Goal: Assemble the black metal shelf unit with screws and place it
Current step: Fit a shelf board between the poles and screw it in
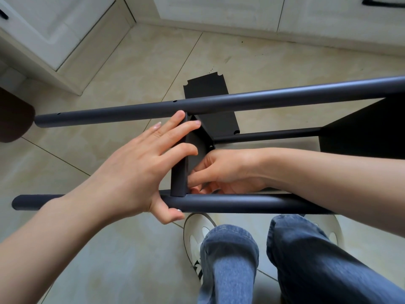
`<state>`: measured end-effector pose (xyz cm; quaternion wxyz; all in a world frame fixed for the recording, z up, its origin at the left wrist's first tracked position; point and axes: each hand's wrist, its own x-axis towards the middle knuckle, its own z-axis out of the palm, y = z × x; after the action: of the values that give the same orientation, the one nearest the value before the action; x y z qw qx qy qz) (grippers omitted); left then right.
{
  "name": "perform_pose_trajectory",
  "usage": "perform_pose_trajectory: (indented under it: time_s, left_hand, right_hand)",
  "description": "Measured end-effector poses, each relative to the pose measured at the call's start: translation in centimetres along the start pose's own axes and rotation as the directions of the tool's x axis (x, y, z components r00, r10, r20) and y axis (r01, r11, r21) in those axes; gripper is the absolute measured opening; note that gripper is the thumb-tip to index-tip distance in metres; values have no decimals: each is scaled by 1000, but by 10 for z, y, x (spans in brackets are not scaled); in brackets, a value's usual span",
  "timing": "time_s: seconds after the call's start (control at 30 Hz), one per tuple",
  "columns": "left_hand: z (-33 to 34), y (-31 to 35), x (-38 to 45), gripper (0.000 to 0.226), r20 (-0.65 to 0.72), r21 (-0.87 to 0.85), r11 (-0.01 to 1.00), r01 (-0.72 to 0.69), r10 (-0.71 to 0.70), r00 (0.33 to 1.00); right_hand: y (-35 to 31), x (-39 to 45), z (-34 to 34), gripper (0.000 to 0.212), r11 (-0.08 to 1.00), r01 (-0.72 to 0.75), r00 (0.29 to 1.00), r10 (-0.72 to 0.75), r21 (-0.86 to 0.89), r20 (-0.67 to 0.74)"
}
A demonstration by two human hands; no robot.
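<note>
Shelf (219, 119) work sits right under our hands: the unit lies on its side over the floor (109, 249), two long poles running left to right across our view, the near pole (241, 202) just above our knees and the far pole (219, 102) beyond it. A short panel edge (179, 172) runs between them, away from us, so its long axis crosses the poles at right angles.

Our left hand (140, 170) spreads over that edge, fingers straight and resting on the panel near the far pole, thumb hooked under the near pole; it braces rather than grips. Our right hand (221, 172) reaches in from the right between the poles, fingers curled and pinched together at the joint where the panel meets the near pole (we judge it is turning a screw there, though the screw itself is hidden).

That joint lies directly ahead of and below the right hand, which is the nearer one. A loose black plate (208, 86) lies on the floor beyond the far pole, towards the cabinets (219, 16).
</note>
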<state>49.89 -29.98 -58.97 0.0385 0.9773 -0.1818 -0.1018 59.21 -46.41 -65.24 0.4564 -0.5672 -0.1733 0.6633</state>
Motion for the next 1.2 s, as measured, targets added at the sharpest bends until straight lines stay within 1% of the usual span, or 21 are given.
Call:
perform_pose_trajectory:
  time_s: [0.1, 0.2, 0.33, 0.4, 0.57, 0.63, 0.77, 0.8, 0.9, 0.93, 1.03, 1.1, 1.2]
  left_hand:
    - [0, 0, 1, 90, 0, -15, 1000, -1, 1, 1000]
    - [0, 0, 3, 89, -4, -17, 1000, 4, -4, 1000]
    - [1, 1, 3, 89, -8, -23, 1000, 10, -10, 1000]
    - [1, 1, 3, 89, -11, -24, 1000, 11, -11, 1000]
    - [0, 1, 4, 88, -8, -37, 999, 8, -9, 1000]
    - [1, 1, 3, 87, -9, -46, 999, 8, -9, 1000]
    - [2, 1, 4, 87, -16, -61, 998, 6, -7, 1000]
    - [2, 1, 4, 87, -17, -63, 998, 4, -5, 1000]
    - [2, 0, 3, 86, -13, -65, 998, 3, -4, 1000]
    - [3, 0, 3, 86, -12, -65, 998, 3, -4, 1000]
    - [3, -1, 3, 85, -12, -74, 997, -1, 0, 1000]
    - [3, -2, 4, 84, -12, -77, 997, -7, 6, 1000]
    - [4, -3, 4, 84, -17, -84, 996, -11, 9, 1000]
  right_hand:
    - [-1, 2, 1, 23, 999, -9, 1000, 8, -50, -23]
    - [0, 3, 1, 27, 999, -4, 1000, 3, -48, -23]
    - [0, 1, -4, 15, 998, -1, 1000, -1, 67, 31]
    - [0, 0, -7, 12, 998, -14, 999, 11, 63, 47]
    - [1, 3, -7, 11, 998, -29, 999, 28, 56, 21]
    - [0, 2, -8, 13, 997, -24, 999, 21, 73, 41]
    - [0, 0, -10, 28, 992, -24, 995, 12, 120, 95]
    - [1, 1, -10, 27, 989, -34, 995, 20, 141, 98]
    - [0, 0, -8, 8, 981, -89, 992, 71, 172, 104]
    - [0, 1, -8, 8, 980, -105, 991, 88, 171, 104]
    - [-1, 2, -5, 19, 979, -129, 990, 118, 158, 77]
    - [-2, 2, -5, 17, 982, -119, 992, 111, 146, 62]
    - [-3, 1, -8, 15, 982, -124, 991, 114, 143, 76]
